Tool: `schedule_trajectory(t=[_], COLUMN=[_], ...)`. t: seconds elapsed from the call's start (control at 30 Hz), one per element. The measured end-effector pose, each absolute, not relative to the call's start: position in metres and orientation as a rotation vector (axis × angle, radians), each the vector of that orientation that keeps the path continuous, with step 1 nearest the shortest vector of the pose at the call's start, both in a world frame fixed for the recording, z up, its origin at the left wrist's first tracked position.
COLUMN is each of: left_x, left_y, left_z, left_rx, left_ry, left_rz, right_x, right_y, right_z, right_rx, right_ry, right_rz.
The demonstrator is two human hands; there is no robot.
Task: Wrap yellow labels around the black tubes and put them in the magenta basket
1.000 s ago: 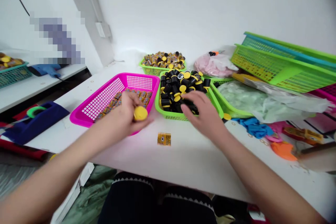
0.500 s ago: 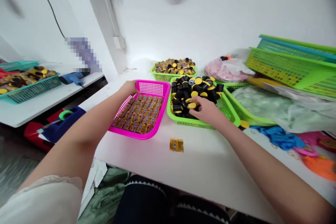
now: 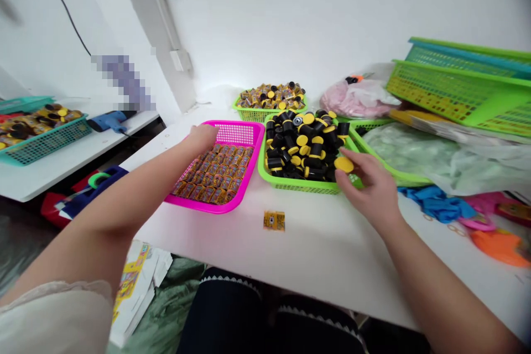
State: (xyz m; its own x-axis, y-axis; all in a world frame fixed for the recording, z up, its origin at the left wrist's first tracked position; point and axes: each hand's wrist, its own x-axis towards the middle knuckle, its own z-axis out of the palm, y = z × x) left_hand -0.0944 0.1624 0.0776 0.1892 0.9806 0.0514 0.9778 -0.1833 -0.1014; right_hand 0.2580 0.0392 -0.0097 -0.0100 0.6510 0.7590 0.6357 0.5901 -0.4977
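Pinching yellow-topped pc (image 3: 344, 164), R hand (image 3: 370, 185) is by green bskt (image 3: 305, 183); L hand (image 3: 203, 136) at pink bskt (image 3: 222, 208), can't tell its fingers' grip.

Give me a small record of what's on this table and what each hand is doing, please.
Left hand: at the back-left corner of a bright pink plastic basket; fingers mostly hidden
Right hand: gripping a round yellow-ended piece
In the pink basket: rows of yellow-brown printed cylinders
Beside it: bright green plastic basket heaped with black, yellow-ended cylinders
Behind: second green plastic basket, heaped with small yellow and black pieces
In front: small yellow printed rectangle on the white table
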Motion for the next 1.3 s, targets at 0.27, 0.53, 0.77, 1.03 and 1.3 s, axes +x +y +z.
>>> schedule_trajectory(t=[0.27, 0.53, 0.77, 1.03, 1.3], left_x=[-0.019, -0.014, -0.022, -0.016, 0.025], left_y=[-0.011, -0.092, -0.094, -0.011, 0.012], left_z=[0.003, -0.078, -0.052, -0.029, 0.002], left_rx=[-2.993, -2.728, -2.750, -3.309, -3.182], left_ry=[-0.866, -0.955, -0.675, -1.423, -1.450], left_rz=[-0.102, -0.065, -0.087, -0.441, -1.603], right_x=[0.260, 0.251, 0.252, 0.253, 0.250], right_y=[0.040, 0.029, 0.029, 0.030, 0.028], right_z=[-0.010, -0.005, -0.004, -0.007, -0.005], right_rx=[-1.067, -0.939, -0.954, -1.029, -0.929], right_ry=[-1.679, -1.897, -1.871, -1.750, -1.364], right_rz=[0.064, -0.076, -0.094, 0.131, 0.763])
